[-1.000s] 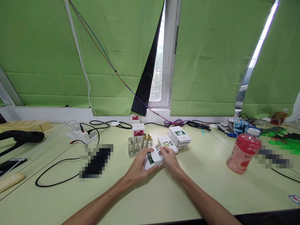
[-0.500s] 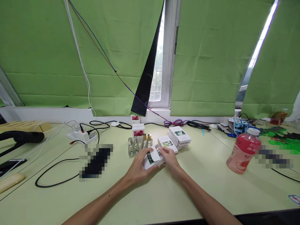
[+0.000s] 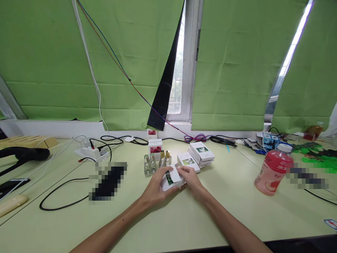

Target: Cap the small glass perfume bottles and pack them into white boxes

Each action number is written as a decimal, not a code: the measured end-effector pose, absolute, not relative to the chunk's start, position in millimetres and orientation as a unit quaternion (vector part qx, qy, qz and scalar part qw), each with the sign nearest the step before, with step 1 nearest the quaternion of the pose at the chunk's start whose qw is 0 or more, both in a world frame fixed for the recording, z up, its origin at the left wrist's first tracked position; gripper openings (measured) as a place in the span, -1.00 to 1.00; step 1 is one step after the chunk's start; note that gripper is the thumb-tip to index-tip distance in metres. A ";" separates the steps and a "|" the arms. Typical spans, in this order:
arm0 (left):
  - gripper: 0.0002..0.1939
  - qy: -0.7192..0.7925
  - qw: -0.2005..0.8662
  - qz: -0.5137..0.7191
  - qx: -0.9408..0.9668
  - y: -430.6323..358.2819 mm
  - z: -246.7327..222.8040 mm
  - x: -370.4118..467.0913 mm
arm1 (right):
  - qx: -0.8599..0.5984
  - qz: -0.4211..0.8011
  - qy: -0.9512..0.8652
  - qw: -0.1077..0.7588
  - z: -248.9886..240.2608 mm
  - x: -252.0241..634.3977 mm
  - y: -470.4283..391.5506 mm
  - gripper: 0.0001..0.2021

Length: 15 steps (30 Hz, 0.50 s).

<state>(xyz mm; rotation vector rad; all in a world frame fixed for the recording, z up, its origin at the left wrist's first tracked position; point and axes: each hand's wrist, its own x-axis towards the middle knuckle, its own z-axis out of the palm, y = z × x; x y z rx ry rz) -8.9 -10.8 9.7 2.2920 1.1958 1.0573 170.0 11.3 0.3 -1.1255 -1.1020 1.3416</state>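
Note:
A small white carton [image 3: 168, 182] with a green-and-white flower picture lies tilted between my hands, just above or on the table. My left hand [image 3: 156, 186] is wrapped round its left side, thumb along the near edge. At its right end the fingers of my right hand [image 3: 190, 176] pinch the carton's edge or flap; the fingertips partly hide that end. Right behind stand several small glass bottles, a pair with green-tinted caps [image 3: 150, 164] and a pair with gold caps [image 3: 164, 159]. A similar white carton [image 3: 188, 161] lies just beyond my right hand.
Stacked white cartons [image 3: 202, 154] sit behind on the right, and cartons with red pictures [image 3: 155, 149] behind the bottles. A pink drink bottle [image 3: 273, 170] stands far right. On the left are a power strip [image 3: 91, 153], a black cable loop [image 3: 42, 205] and a phone [image 3: 13, 186].
My right fingers have shifted slightly against the carton's right end, and the bit showing between them there is now covered. My left hand keeps its hold; the other things stay put.

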 end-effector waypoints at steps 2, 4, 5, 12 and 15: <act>-0.47 0.420 0.171 0.375 0.808 -11.1 10.2 -8.7 | -0.467 0.556 -0.462 0.510 0.5 170.3 11.2 -0.59; -0.47 0.419 0.171 0.376 0.809 -11.0 9.9 -8.8 | -0.466 0.557 -0.463 0.508 0.4 170.3 11.3 -0.60; -0.46 0.419 0.172 0.376 0.809 -10.8 9.6 -8.8 | -0.465 0.559 -0.463 0.507 0.2 170.2 11.4 -0.60; -0.45 0.434 0.189 0.369 0.800 -11.0 9.0 -8.6 | -0.465 0.561 -0.455 0.512 0.5 168.6 11.2 -0.58; -0.43 0.442 0.194 0.373 0.793 -11.2 9.2 -8.5 | -0.473 0.565 -0.453 0.502 2.7 168.8 10.0 -0.56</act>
